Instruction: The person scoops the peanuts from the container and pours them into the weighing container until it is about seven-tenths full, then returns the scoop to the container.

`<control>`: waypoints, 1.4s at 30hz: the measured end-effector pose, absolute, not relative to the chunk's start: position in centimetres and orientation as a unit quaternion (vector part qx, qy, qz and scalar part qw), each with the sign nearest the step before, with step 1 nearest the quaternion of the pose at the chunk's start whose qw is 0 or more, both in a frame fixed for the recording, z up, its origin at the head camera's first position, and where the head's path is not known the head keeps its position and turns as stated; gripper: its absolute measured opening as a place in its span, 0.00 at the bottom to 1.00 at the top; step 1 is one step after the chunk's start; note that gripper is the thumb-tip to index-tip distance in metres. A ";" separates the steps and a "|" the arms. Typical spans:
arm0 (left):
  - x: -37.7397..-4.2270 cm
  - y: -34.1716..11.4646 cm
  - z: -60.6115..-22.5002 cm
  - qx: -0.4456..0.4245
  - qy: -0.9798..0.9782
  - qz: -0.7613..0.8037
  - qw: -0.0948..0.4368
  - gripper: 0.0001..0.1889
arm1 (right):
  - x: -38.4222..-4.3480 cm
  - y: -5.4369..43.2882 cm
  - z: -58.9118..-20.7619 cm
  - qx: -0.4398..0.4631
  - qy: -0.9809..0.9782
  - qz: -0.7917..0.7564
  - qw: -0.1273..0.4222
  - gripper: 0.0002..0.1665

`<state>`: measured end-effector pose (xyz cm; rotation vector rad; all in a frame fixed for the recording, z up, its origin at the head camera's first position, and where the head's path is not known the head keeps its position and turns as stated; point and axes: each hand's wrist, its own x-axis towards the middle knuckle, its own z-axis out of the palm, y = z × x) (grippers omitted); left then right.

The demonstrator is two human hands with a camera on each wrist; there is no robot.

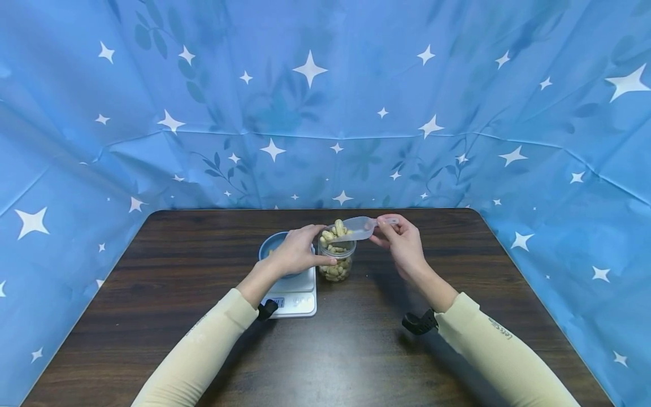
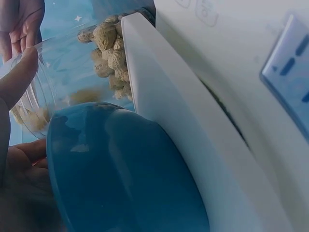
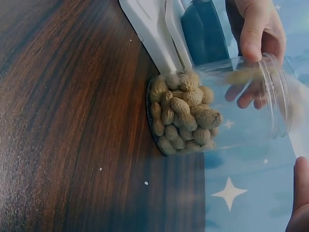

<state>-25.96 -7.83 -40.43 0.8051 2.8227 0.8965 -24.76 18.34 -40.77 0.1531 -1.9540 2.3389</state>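
Observation:
My left hand (image 1: 296,249) grips a clear jar (image 1: 348,253) near its rim, thumb and fingers on opposite sides. Unshelled peanuts (image 3: 181,113) fill the jar's lower part in the right wrist view. My right hand (image 1: 403,244) pinches the handle of a translucent plastic scoop (image 1: 362,227), thumb on top. The scoop tilts down toward the left, its front end at the jar's mouth. Several peanuts (image 1: 338,228) show at the scoop's tip, over the opening. A blue bowl (image 1: 266,245) is right beside my left hand, which partly hides it.
The bowl rests on a white kitchen scale (image 1: 297,303) with a small display (image 2: 292,72), left of the jar. Both stand on a dark wooden table (image 1: 376,350). A blue curtain (image 1: 325,102) with white stars hangs behind the table's far edge.

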 end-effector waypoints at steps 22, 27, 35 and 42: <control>-25.7 -8.1 -40.5 0.269 0.922 0.276 0.021 0.46 | -24.8 18.4 -41.2 0.061 -0.607 0.791 0.049 0.14; -25.5 -8.7 -40.3 0.263 0.924 0.279 0.016 0.49 | -25.0 18.2 -40.9 0.069 -0.598 0.797 0.052 0.14; -25.3 -10.8 -40.1 0.251 0.923 0.292 -0.001 0.47 | -25.3 16.9 -40.0 0.080 -0.586 0.805 0.052 0.10; -24.6 -12.8 -40.4 0.228 0.928 0.295 -0.009 0.47 | -25.6 15.9 -39.7 0.081 -0.597 0.797 0.048 0.12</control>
